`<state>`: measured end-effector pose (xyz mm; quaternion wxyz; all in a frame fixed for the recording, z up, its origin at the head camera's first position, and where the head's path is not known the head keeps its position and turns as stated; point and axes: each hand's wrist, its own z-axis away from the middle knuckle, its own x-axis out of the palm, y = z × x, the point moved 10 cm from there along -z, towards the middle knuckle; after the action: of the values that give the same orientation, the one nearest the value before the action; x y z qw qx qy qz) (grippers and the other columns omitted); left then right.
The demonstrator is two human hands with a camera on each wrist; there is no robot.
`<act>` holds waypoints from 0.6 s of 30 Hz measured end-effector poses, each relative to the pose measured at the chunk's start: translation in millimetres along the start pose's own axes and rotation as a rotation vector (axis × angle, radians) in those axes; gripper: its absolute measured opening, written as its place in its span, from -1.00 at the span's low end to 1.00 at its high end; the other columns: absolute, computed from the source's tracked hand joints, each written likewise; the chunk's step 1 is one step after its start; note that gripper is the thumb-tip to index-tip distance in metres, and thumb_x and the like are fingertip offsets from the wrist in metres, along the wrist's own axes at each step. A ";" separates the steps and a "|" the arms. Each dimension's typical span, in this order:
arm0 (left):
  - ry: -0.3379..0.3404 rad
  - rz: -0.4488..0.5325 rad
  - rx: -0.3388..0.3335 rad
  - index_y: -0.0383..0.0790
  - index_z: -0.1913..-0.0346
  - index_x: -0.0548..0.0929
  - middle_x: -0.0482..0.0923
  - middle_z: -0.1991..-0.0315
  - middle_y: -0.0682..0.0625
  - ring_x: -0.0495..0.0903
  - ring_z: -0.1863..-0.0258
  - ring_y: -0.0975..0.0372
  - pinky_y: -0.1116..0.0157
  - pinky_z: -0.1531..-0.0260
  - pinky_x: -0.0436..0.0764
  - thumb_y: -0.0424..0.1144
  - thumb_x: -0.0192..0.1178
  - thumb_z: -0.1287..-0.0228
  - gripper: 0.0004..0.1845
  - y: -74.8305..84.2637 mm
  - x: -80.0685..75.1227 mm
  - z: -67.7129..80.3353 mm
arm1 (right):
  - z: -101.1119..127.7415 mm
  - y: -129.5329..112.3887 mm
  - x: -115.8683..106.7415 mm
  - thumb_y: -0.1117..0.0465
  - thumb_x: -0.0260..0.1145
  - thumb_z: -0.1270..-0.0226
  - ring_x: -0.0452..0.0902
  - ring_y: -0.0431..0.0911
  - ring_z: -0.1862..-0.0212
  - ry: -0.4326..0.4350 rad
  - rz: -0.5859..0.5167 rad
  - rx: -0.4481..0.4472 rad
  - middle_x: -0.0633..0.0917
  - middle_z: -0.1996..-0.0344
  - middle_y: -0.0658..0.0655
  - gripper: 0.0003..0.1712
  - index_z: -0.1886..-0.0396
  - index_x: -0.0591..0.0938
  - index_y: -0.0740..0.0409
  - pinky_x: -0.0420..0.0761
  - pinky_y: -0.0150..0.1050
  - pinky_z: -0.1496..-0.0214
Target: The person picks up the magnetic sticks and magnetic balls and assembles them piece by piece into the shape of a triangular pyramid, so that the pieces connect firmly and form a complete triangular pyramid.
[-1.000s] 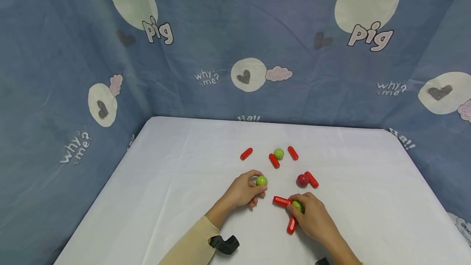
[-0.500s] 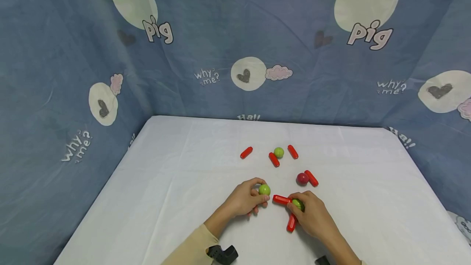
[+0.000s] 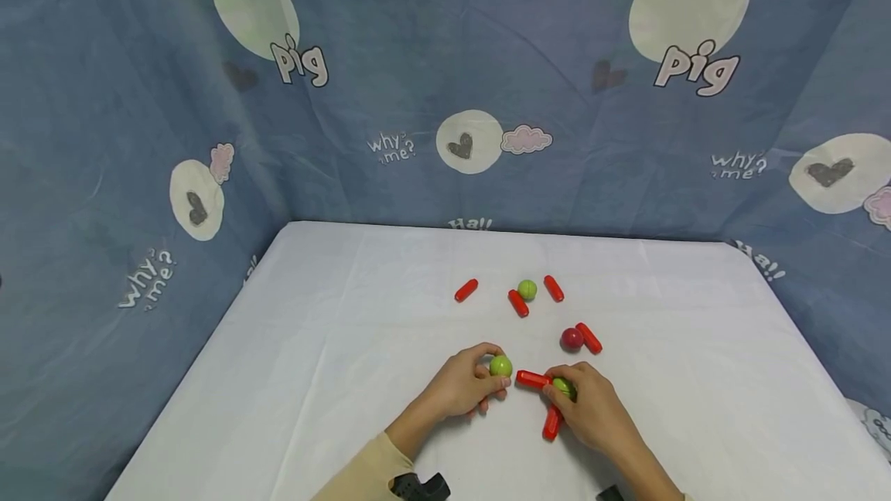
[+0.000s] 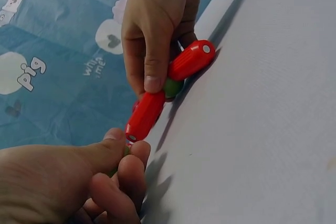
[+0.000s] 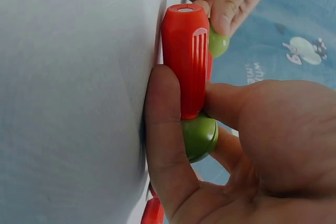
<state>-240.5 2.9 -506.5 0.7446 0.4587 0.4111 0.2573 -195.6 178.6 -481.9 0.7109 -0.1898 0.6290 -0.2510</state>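
My left hand (image 3: 462, 383) pinches a green ball (image 3: 500, 366) between thumb and fingers, just left of the free end of a red rod (image 3: 532, 380). My right hand (image 3: 590, 408) grips a second green ball (image 5: 198, 139). Two red rods join at this ball, one pointing left and the other (image 3: 551, 424) toward the person. In the right wrist view, the thumb and a finger flank the nearer rod (image 5: 185, 59). Each rod is short and ribbed, with a pale round spot on its end, plain in the left wrist view on the upper rod (image 4: 192, 60).
Beyond the hands, a dark red ball (image 3: 571, 340) touches a red rod (image 3: 589, 339). Farther back lie a green ball (image 3: 527, 290) and several red rods, one alone at the left (image 3: 466, 290). A white cloth (image 3: 348, 292) covers the table; a blue printed curtain (image 3: 390, 60) hangs behind.
My left hand has moved toward the person and slightly right with its green ball, closer to the left-pointing rod. The right hand has stayed in place with its ball and rods.
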 end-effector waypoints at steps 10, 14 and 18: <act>-0.008 -0.026 0.011 0.00 -0.14 0.56 0.71 0.54 0.12 0.44 0.79 0.32 0.45 0.83 0.29 -0.14 0.38 -0.34 -0.64 0.6 4.9 0.3 | 0.0 0.8 0.8 0.08 0.46 -0.32 0.47 -0.10 0.22 -0.010 -0.003 0.006 0.66 0.15 0.10 -0.71 0.01 0.75 0.05 0.64 -0.09 0.09; -0.010 -0.029 0.012 0.00 -0.14 0.56 0.71 0.54 0.13 0.43 0.79 0.33 0.45 0.82 0.28 -0.14 0.38 -0.34 -0.64 0.8 4.9 0.2 | 0.1 0.6 0.6 0.08 0.46 -0.32 0.47 -0.10 0.21 -0.012 -0.006 0.009 0.65 0.15 0.09 -0.70 0.00 0.75 0.06 0.65 -0.08 0.08; -0.018 -0.030 0.020 -0.01 -0.15 0.56 0.70 0.55 0.16 0.43 0.79 0.34 0.46 0.82 0.28 -0.14 0.37 -0.35 -0.64 0.7 5.9 -0.1 | 0.2 0.0 0.3 0.08 0.47 -0.32 0.47 -0.10 0.21 -0.009 -0.007 0.003 0.65 0.15 0.09 -0.71 0.01 0.75 0.04 0.65 -0.08 0.08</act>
<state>-237.5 7.7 -508.1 0.7475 0.4622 0.4137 0.2376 -195.4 178.4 -482.1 0.7129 -0.1921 0.6249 -0.2538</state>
